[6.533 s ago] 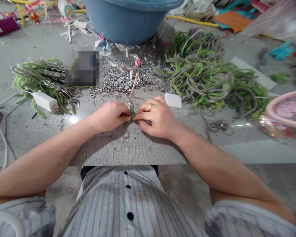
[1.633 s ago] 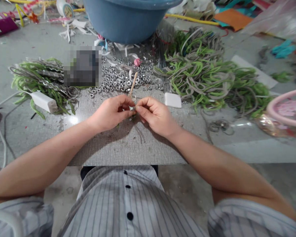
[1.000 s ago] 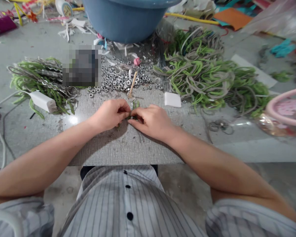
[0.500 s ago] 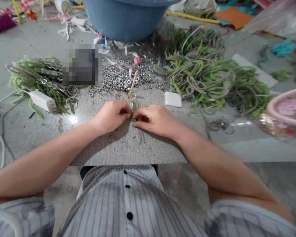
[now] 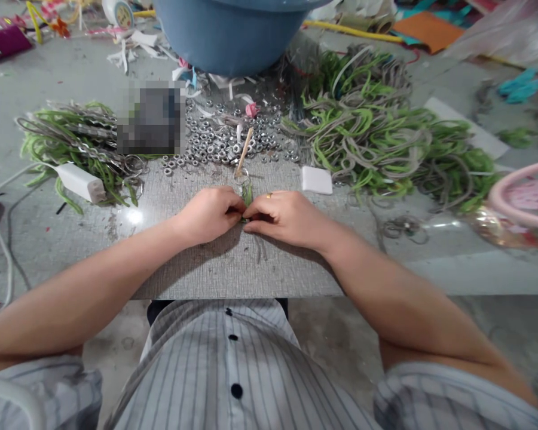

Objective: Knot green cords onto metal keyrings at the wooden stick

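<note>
My left hand and my right hand meet near the table's front edge, fingertips almost touching. Both are closed in a pinch on a short green and grey cord, most of it hidden by the fingers. Grey cord ends trail on the table below. Beyond the fingertips, a metal ring lies at the cord's far end, around the foot of a thin wooden stick that leans upright. Behind it are many loose metal nuts.
A blue basin stands at the back. Green and grey cords are heaped at right, with a white block beside them. Bundled cords with key rings lie at left under a white adapter with its cable.
My fingertips have drawn closer together over the cord, covering a little more of it. The whole view has shifted slightly; the surrounding things stay put.
</note>
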{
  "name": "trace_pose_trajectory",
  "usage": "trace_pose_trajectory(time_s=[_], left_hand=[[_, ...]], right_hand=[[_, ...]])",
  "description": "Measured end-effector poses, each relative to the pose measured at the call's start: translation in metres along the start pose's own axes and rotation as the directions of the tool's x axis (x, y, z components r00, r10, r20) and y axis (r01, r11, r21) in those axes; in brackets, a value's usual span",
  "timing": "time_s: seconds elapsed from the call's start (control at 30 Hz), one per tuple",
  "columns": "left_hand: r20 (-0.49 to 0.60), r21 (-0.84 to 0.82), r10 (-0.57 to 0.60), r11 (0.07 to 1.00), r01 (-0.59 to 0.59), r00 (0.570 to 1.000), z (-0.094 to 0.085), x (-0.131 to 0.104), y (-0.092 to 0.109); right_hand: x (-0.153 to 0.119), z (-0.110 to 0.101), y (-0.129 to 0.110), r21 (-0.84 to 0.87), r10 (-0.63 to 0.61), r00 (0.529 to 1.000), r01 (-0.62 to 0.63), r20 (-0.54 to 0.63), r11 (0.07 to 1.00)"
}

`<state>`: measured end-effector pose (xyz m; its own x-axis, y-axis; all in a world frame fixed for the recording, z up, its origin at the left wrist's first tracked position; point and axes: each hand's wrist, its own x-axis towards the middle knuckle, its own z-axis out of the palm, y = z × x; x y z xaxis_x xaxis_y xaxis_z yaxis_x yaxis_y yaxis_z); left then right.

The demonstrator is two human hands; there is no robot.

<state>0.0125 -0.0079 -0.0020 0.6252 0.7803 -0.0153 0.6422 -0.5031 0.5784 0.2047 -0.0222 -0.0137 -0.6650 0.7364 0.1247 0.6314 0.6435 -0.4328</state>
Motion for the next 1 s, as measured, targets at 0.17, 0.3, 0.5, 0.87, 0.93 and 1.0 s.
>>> trace_pose_trajectory(time_s=[0.17,0.3,0.5,0.87,0.93,1.0], left_hand=[[0.06,0.135,0.053,0.989,-0.06,0.997,-0.0016,-0.0016,0.0049],[0.08,0.182,0.052,0.981,-0.065,0.995,-0.0022,-0.0035,0.0073],[0.091,0.215,0.037,0.975,-0.056,0.995,-0.0008,-0.0023,0.0057],[0.108,0.157,-0.021,0.988,0.003,0.994,-0.0046,-0.0017,0.0051],[0.1,0.152,-0.027,0.988,0.012,0.995,-0.0041,-0.0016,0.005],[0.09,0.144,-0.024,0.989,0.01,0.996,-0.0033,-0.0013,0.0042]], right_hand=[[-0.0002,-0.0024,-0.0002,0.013,0.008,1.0,-0.008,0.012,1.0],[0.0,-0.0051,-0.0012,0.036,0.021,1.0,-0.022,0.022,0.999],[-0.0002,-0.0072,-0.004,0.065,0.075,0.997,-0.076,0.018,0.995],[-0.0013,-0.0041,-0.0054,0.051,0.066,0.995,-0.062,-0.078,0.997],[-0.0023,-0.0051,-0.0054,0.006,-0.024,0.995,0.025,-0.092,1.0],[-0.0035,-0.0067,-0.0066,-0.036,-0.087,0.993,0.085,-0.073,0.996]])
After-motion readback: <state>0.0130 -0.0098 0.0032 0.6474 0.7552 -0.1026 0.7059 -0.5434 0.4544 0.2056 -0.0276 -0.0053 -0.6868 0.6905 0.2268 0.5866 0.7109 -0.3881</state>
